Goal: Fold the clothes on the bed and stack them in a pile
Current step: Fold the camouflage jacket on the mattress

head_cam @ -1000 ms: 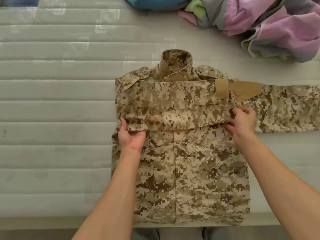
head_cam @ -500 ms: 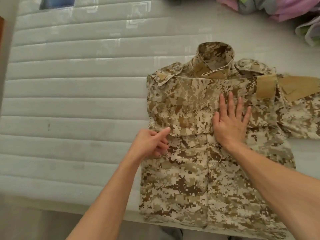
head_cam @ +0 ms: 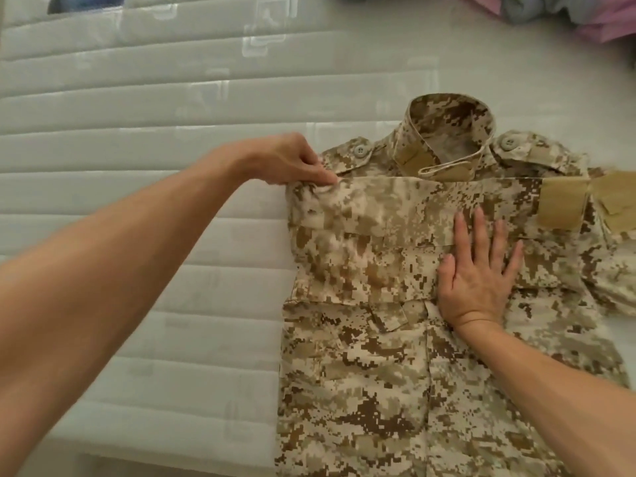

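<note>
A desert-camouflage jacket (head_cam: 378,390) lies flat on the bed with its collar pointing away from me. One sleeve (head_cam: 378,235) is folded across the chest, its tan cuff patch at the right. My left hand (head_cam: 296,163) pinches the folded sleeve's upper left corner at the jacket's shoulder. My right hand (head_cam: 481,273) presses flat, fingers spread, on the middle of the folded sleeve. The other sleeve runs off the right edge of the view.
The quilted white mattress (head_cam: 137,201) stretches bare to the left and behind the jacket. A heap of pink and grey fabric (head_cam: 568,12) lies at the far right corner. The mattress's near edge runs along the bottom left.
My left hand has moved from the sleeve's lower left edge up to its upper left corner and taken hold there. My right hand stays flat on the sleeve. The view has shifted left.
</note>
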